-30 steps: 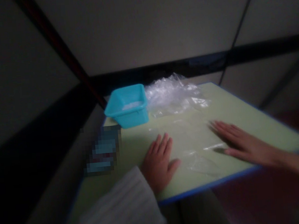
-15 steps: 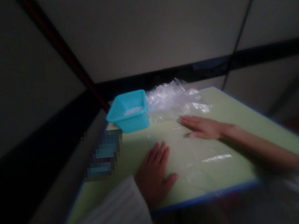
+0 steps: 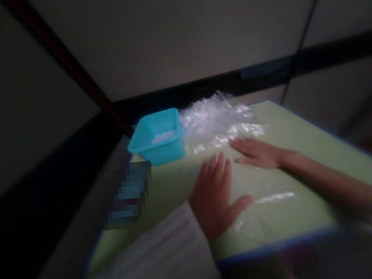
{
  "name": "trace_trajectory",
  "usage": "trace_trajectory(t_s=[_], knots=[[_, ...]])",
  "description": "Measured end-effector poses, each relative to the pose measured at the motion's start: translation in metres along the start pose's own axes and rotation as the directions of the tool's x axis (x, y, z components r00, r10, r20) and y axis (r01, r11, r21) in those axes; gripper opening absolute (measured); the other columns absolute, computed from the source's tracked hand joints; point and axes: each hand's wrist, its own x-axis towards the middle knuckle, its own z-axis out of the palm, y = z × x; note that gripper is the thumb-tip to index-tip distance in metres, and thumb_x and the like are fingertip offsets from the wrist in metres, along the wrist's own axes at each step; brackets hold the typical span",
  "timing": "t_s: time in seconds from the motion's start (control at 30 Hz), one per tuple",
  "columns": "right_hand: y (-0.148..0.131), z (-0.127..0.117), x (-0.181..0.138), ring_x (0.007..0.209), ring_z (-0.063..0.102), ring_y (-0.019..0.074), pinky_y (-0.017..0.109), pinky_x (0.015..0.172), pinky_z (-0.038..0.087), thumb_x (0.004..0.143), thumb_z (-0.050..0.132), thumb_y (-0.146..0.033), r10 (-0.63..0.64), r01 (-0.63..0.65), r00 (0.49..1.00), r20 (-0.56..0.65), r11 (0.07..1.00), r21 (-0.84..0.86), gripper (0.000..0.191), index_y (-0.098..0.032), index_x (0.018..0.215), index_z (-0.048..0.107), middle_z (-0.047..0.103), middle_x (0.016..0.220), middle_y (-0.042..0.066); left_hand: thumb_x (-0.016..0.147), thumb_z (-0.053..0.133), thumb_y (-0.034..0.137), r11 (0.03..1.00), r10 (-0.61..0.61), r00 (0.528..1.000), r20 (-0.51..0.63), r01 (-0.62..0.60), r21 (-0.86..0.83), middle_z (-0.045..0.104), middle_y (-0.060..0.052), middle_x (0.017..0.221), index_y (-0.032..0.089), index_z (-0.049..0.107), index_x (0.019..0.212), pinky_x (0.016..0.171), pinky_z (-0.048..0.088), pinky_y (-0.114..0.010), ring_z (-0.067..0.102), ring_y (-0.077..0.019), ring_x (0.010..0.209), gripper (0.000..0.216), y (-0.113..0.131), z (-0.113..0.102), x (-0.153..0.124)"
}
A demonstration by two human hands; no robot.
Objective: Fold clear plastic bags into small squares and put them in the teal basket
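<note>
A thin sheet of clear plastic [image 3: 272, 197] lies spread over the pale green tabletop, its glints showing in front of and between my hands. Near the middle, my left hand [image 3: 215, 197] lies palm down on the plastic, fingers stretched forward and thumb out to the right. Further back and to the right, my right hand [image 3: 257, 151] rests flat with its fingers pointing left. Its fingertips meet the front of a crumpled heap of clear plastic [image 3: 216, 115]. Neither hand grips anything.
A turquoise plastic basket [image 3: 167, 152] with something white inside stands at the back left, beside the heap. In front of it, a blurred-out object [image 3: 128, 194] lies at the left edge. The green table [image 3: 166, 215] has a blue rim. Walls rise behind.
My left hand has slid forward and to the right over the plastic, closer to my right hand. The right hand stays nearly in place, and the view has shifted slightly.
</note>
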Motion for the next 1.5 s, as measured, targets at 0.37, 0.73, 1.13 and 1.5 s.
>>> trace_trajectory(t_s=[0.37,0.73,1.13,1.5], knots=[[0.009,0.006,-0.001,0.136,0.022,0.0251,0.047,0.111,0.021,0.094,0.024,-0.052,-0.006,0.007,1.0,-0.015,1.0,0.007,0.059,-0.022,0.144,0.022,0.025,0.148,0.007,0.09,0.035,0.048,0.998,-0.054,0.998,0.034,0.053,0.035,0.023,-0.019,0.148,0.002,0.03,0.137,0.112,0.019,-0.043,0.019,-0.0269,0.138,0.066,-0.01,0.051,0.033],[0.003,-0.003,-0.002,0.136,0.02,0.0254,0.047,0.112,0.02,0.092,0.024,-0.055,0.014,-0.014,1.0,0.015,1.0,-0.014,0.061,-0.024,0.145,0.019,0.025,0.148,0.005,0.091,0.037,0.041,0.989,-0.123,0.99,0.073,0.117,0.088,0.023,-0.017,0.148,0.004,0.029,0.138,0.109,0.024,-0.044,0.021,-0.0272,0.137,0.061,-0.059,0.034,-0.014],[0.002,-0.012,-0.006,0.133,0.03,0.0281,0.049,0.11,0.024,0.091,0.031,-0.055,0.085,-0.075,0.996,-0.038,0.977,0.201,0.058,-0.025,0.14,0.033,0.031,0.146,0.005,0.089,0.038,0.04,0.978,-0.209,0.977,0.029,0.208,0.034,0.023,-0.018,0.148,0.004,0.031,0.137,0.11,0.024,-0.047,0.019,-0.0285,0.137,0.061,-0.083,0.032,-0.037],[-0.096,-0.073,-0.047,0.092,0.058,0.0211,0.039,0.083,0.045,0.086,0.054,-0.04,-0.272,0.261,0.962,0.017,0.938,0.226,0.029,-0.02,0.105,0.063,0.064,0.097,0.007,0.082,0.053,0.025,0.939,0.222,0.966,-0.134,-0.249,-0.238,0.037,-0.015,0.142,0.011,0.054,0.121,0.109,0.029,-0.042,0.03,-0.0248,0.133,0.041,-0.075,0.021,-0.036]])
